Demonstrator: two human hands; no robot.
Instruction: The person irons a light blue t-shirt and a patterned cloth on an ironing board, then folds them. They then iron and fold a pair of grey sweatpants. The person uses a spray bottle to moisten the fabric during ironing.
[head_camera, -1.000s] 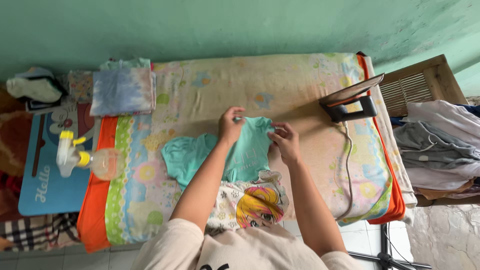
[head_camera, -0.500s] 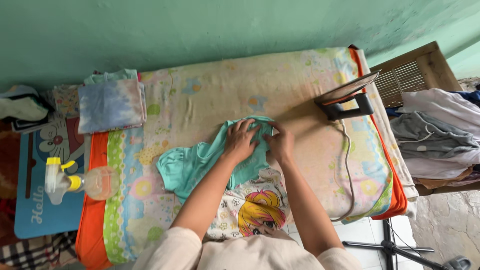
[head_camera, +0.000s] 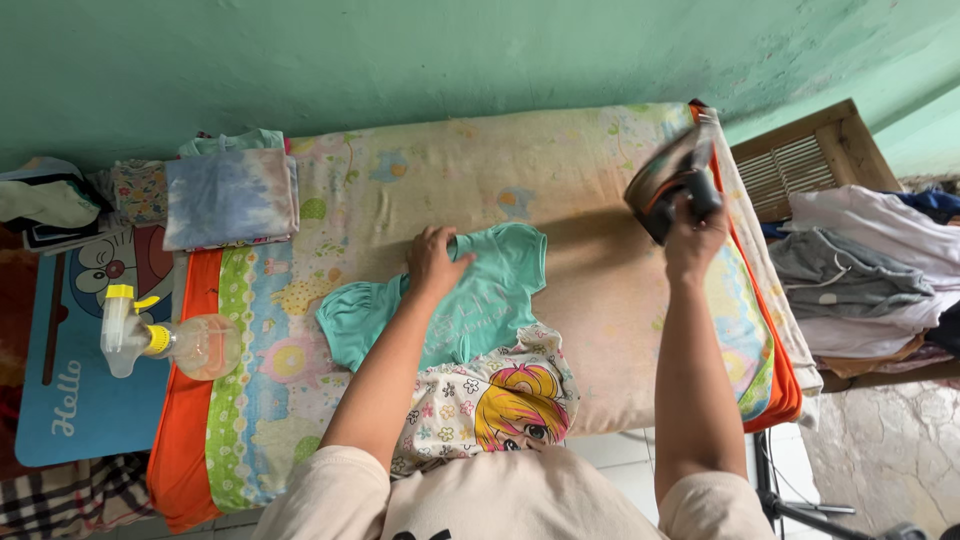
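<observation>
A padded ironing board (head_camera: 590, 330) stands against a green wall, covered by a faded pastel cloth with flower prints over an orange layer. On it lie a small teal child's dress (head_camera: 470, 300) with a cartoon-print skirt, spread flat near the middle, and a stack of folded clothes (head_camera: 230, 198) at its far left corner.

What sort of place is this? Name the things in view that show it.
Probably a home ironing corner: a padded board with a small green shirt on it, an iron in the right hand, folded clothes and unsorted laundry nearby.
</observation>
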